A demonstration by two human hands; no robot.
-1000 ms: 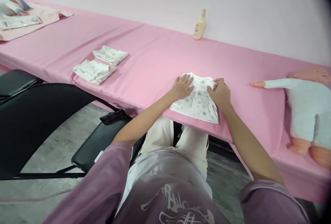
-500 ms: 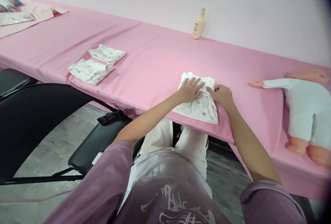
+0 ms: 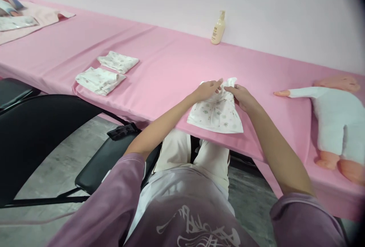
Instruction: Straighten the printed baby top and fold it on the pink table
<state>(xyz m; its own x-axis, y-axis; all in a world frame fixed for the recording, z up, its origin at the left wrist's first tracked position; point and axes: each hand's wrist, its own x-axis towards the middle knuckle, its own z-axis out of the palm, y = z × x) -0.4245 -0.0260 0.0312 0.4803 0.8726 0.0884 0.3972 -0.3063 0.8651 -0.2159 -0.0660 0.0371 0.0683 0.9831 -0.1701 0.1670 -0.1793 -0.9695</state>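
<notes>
A white baby garment (image 3: 214, 116) with a small print lies at the front edge of the pink-covered table (image 3: 165, 72), its wide hem toward me. My left hand (image 3: 209, 89) is closed at its upper left part, fingers bent over the cloth. My right hand (image 3: 242, 95) pinches the upper right part, where the fabric is bunched and raised a little. Part of the garment's top is hidden behind my fingers.
Two folded printed cloths (image 3: 99, 81) lie to the left. A pump bottle (image 3: 218, 30) stands by the wall. At the right lies a baby doll (image 3: 330, 114) in white clothing. Black folding chairs (image 3: 97, 163) stand at the left, a dark phone (image 3: 122, 131) on one.
My left hand has gone from lying flat on the garment to gripping its upper part. The top is now gathered and lifted between both hands, and the hem has spread.
</notes>
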